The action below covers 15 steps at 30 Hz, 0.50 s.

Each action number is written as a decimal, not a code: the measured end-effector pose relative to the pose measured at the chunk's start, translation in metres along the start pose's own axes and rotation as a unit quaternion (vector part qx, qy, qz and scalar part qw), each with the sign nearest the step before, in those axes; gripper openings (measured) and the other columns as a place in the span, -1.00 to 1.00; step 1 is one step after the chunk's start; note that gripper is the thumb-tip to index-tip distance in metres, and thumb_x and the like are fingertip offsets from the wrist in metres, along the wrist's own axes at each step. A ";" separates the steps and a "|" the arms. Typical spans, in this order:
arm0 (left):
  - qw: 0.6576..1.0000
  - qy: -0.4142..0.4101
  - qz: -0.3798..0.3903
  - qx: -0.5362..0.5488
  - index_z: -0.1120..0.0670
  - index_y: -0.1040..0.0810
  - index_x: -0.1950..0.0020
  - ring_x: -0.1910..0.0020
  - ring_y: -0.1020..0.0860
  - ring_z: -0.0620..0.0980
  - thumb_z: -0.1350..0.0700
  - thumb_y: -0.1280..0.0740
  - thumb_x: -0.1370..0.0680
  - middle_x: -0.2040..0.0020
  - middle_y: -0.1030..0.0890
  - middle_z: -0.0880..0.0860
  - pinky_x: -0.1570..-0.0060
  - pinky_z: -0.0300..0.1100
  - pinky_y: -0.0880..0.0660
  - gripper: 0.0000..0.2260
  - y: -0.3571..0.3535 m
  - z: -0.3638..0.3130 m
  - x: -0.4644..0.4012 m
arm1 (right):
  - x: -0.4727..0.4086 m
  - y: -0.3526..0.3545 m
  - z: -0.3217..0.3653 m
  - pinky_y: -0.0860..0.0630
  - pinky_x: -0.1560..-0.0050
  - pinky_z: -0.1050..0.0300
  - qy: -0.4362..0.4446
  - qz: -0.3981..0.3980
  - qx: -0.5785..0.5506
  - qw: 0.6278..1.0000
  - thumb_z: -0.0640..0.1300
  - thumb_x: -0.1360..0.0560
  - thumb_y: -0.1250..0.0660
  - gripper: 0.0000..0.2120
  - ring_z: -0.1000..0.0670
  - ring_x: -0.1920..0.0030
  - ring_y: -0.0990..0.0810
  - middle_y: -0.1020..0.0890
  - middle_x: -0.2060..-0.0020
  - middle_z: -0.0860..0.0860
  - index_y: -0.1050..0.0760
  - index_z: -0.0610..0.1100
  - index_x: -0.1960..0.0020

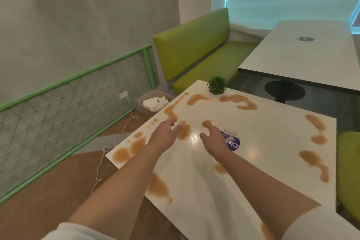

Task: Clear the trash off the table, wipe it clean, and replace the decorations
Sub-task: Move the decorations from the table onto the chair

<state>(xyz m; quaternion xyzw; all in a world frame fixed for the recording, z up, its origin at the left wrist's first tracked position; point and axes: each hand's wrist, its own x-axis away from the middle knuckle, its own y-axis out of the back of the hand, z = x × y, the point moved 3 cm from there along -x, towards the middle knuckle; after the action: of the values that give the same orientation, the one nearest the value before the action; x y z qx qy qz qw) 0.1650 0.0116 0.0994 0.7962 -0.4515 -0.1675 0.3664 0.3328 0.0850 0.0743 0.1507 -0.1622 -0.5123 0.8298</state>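
Observation:
A white table point(253, 128) carries several brown liquid stains point(236, 101) across its top. A small green plant decoration point(217, 84) in a wire frame stands at the far corner. A purple round sticker point(232, 143) sits near the middle. My left hand point(165, 135) hovers over the table's left part, fingers spread, holding nothing. My right hand point(213, 138) hovers beside it, just left of the sticker, also with fingers apart and nothing in it. A grey trash bin point(153, 103) with crumpled white paper stands on the floor beyond the table's left edge.
A green bench point(194, 54) runs along the far wall. A second white table point(303, 58) stands at the right rear. White cables point(99, 169) trail over the brown floor at the left. Another green seat point(348, 173) is at the right edge.

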 end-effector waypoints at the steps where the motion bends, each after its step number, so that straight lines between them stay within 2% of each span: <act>1: 1.000 -0.004 0.002 0.002 -0.01 -0.39 -0.44 -0.30 -0.45 -0.02 -0.18 -0.21 -0.60 -0.35 -0.47 -0.02 -0.20 -0.16 -0.36 -0.54 0.000 0.001 -0.010 | -0.009 -0.001 0.000 -0.34 0.24 0.35 -0.006 -0.006 -0.004 1.000 -0.16 -0.61 -0.19 -0.55 0.04 -0.22 -0.41 -0.37 -0.42 0.01 -0.29 -0.01 -0.49; 3: 1.000 -0.007 0.010 0.008 -0.01 -0.40 -0.43 -0.27 -0.46 -0.05 -0.17 -0.21 -0.60 -0.32 -0.49 -0.05 -0.14 -0.20 -0.36 -0.56 -0.003 0.001 -0.030 | -0.030 -0.002 -0.002 -0.33 0.29 0.35 -0.015 -0.025 -0.009 1.000 -0.16 -0.61 -0.19 -0.56 0.02 -0.23 -0.41 -0.36 -0.42 0.00 -0.29 -0.01 -0.49; 6: 1.000 -0.001 0.026 0.007 -0.02 -0.42 -0.41 -0.24 -0.47 -0.09 -0.16 -0.21 -0.61 -0.28 -0.52 -0.08 -0.10 -0.22 -0.36 -0.59 -0.012 0.005 -0.049 | -0.047 -0.006 -0.009 -0.33 0.05 0.28 -0.035 -0.042 -0.018 0.998 -0.17 -0.61 -0.19 -0.56 -0.02 -0.36 -0.38 -0.33 -0.44 0.00 -0.30 -0.01 -0.48; 8: 0.999 0.004 0.037 0.004 -0.03 -0.43 -0.40 -0.24 -0.47 -0.10 -0.15 -0.21 -0.61 -0.28 -0.52 -0.09 -0.13 -0.19 -0.39 -0.60 -0.017 0.006 -0.073 | -0.065 -0.006 -0.012 -0.31 -0.05 0.25 -0.051 -0.055 -0.024 0.997 -0.17 -0.61 -0.19 -0.56 -0.02 -0.39 -0.36 -0.33 -0.45 0.01 -0.31 -0.01 -0.48; 15: 0.997 0.017 0.072 -0.010 -0.06 -0.45 -0.37 -0.24 -0.48 -0.10 -0.10 -0.20 -0.61 -0.29 -0.52 -0.09 -0.22 -0.10 -0.43 -0.65 -0.038 0.009 -0.121 | -0.108 0.007 -0.015 -0.25 -0.11 0.30 -0.066 -0.079 -0.010 0.995 -0.20 -0.61 -0.18 -0.57 -0.01 -0.38 -0.36 -0.36 -0.43 -0.01 -0.32 -0.05 -0.47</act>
<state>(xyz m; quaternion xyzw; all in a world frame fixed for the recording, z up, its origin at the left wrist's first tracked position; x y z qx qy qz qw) 0.1182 0.1218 0.0577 0.7603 -0.4997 -0.1316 0.3936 0.2990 0.1859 0.0516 0.1210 -0.1989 -0.5868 0.7756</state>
